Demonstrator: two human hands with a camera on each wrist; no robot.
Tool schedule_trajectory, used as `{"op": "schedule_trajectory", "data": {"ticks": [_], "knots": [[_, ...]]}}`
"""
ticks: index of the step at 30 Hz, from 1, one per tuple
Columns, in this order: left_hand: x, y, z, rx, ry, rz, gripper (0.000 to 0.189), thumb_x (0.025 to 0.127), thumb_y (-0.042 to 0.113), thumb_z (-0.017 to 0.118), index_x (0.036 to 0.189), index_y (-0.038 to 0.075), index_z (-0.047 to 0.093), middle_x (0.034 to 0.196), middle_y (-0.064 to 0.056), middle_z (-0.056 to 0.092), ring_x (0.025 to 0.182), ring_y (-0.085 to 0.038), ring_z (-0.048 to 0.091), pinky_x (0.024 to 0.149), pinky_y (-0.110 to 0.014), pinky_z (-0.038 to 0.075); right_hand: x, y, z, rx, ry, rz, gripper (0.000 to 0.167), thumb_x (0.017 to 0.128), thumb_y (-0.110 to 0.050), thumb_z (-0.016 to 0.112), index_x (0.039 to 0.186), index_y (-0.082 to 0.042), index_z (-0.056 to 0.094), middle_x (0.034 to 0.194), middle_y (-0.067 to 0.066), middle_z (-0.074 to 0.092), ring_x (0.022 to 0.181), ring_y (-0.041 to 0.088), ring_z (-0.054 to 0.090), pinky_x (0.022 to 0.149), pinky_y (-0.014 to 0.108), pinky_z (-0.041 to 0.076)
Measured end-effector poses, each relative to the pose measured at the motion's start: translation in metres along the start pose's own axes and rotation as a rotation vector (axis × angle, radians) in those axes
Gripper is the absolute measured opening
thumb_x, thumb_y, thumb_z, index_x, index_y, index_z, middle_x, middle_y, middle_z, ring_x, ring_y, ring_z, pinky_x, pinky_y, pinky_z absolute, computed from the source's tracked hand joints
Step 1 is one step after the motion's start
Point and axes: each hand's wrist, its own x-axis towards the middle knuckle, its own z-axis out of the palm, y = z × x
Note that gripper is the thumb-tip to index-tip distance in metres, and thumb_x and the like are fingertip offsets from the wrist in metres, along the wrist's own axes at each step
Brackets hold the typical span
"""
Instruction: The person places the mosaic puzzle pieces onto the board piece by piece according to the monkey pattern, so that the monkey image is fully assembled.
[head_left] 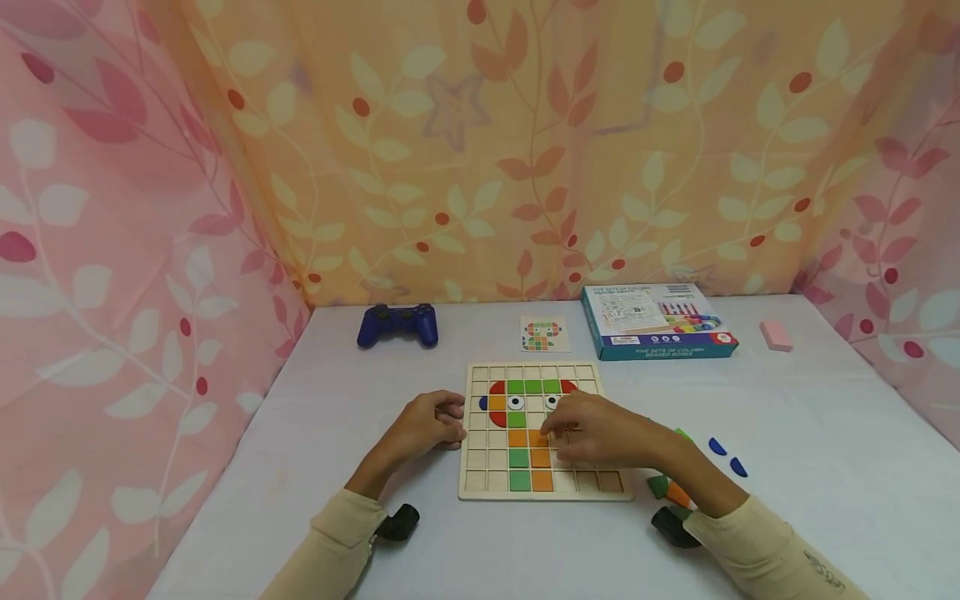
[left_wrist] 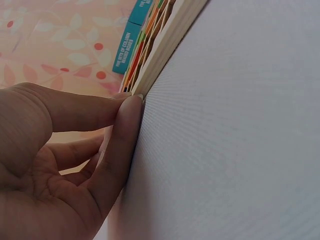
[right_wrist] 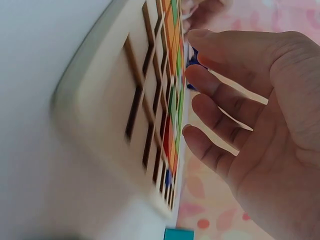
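Note:
A square wooden grid board [head_left: 476,481] lies flat, holding coloured tiles that form a picture with two round eye tiles. My left hand [head_left: 423,427] is at the board's left edge. In the left wrist view, its thumb and a finger [left_wrist: 131,112] pinch that edge. My right hand [head_left: 607,429] hovers over the board's right half, a fingertip right at an orange tile [head_left: 537,438]. The right wrist view shows its fingers [right_wrist: 215,117] gently bent and spread, with nothing between them. It hides part of the right-hand cells and one red tile.
Loose green, orange and blue pieces [head_left: 717,447] lie right of the board, partly behind the right forearm. Behind the board are a picture card [head_left: 545,334], a beaded-boxes carton [head_left: 660,322] and a blue game controller [head_left: 397,326]. A pink block [head_left: 776,336] sits at the back right.

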Motion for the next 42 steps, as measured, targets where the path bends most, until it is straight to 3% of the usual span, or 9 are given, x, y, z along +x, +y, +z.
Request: {"op": "schedule_trajectory", "data": {"ticks": [13, 19, 25, 34, 42], "knots": [[0.001, -0.001, 0.001, 0.007, 0.007, 0.001, 0.053, 0.087, -0.009, 0.076, 0.138, -0.005, 0.061, 0.117, -0.015, 0.065, 0.091, -0.020, 0.067, 0.075, -0.032, 0.067, -0.048, 0.038, -0.025, 0.017, 0.072, 0.157, 0.031, 0.092, -0.025, 0.081, 0.123, -0.023, 0.078, 0.105, -0.010, 0.067, 0.102, 0.018, 0.056, 0.087, 0.027, 0.060], [0.002, -0.001, 0.001, 0.000, 0.008, -0.002, 0.052, 0.087, -0.009, 0.075, 0.138, -0.004, 0.062, 0.117, -0.015, 0.065, 0.090, -0.020, 0.067, 0.075, -0.032, 0.067, -0.067, 0.050, -0.033, 0.025, 0.107, 0.230, 0.034, 0.089, -0.026, 0.084, 0.122, -0.022, 0.077, 0.106, -0.009, 0.069, 0.100, 0.018, 0.059, 0.087, 0.029, 0.062], [0.002, -0.001, 0.001, 0.009, 0.008, 0.003, 0.052, 0.088, -0.009, 0.075, 0.138, -0.005, 0.062, 0.116, -0.015, 0.065, 0.090, -0.019, 0.067, 0.075, -0.032, 0.067, -0.084, 0.064, -0.038, -0.009, 0.137, 0.280, 0.036, 0.087, -0.025, 0.085, 0.122, -0.018, 0.077, 0.102, -0.007, 0.068, 0.097, 0.017, 0.058, 0.078, 0.024, 0.058], [0.001, 0.000, 0.002, 0.015, 0.009, 0.007, 0.052, 0.088, -0.008, 0.075, 0.138, -0.004, 0.062, 0.117, -0.015, 0.065, 0.091, -0.020, 0.067, 0.076, -0.032, 0.067, -0.104, 0.082, -0.041, -0.056, 0.164, 0.311, 0.040, 0.085, -0.026, 0.088, 0.122, -0.016, 0.077, 0.103, -0.008, 0.068, 0.097, 0.016, 0.057, 0.076, 0.024, 0.053], [-0.001, 0.002, 0.001, 0.011, 0.010, -0.001, 0.053, 0.088, -0.009, 0.075, 0.138, -0.005, 0.062, 0.117, -0.015, 0.065, 0.093, -0.020, 0.067, 0.076, -0.032, 0.067, -0.107, 0.090, -0.042, -0.062, 0.166, 0.321, 0.041, 0.085, -0.029, 0.088, 0.123, -0.017, 0.076, 0.105, -0.008, 0.068, 0.098, 0.016, 0.057, 0.076, 0.025, 0.053]]}}
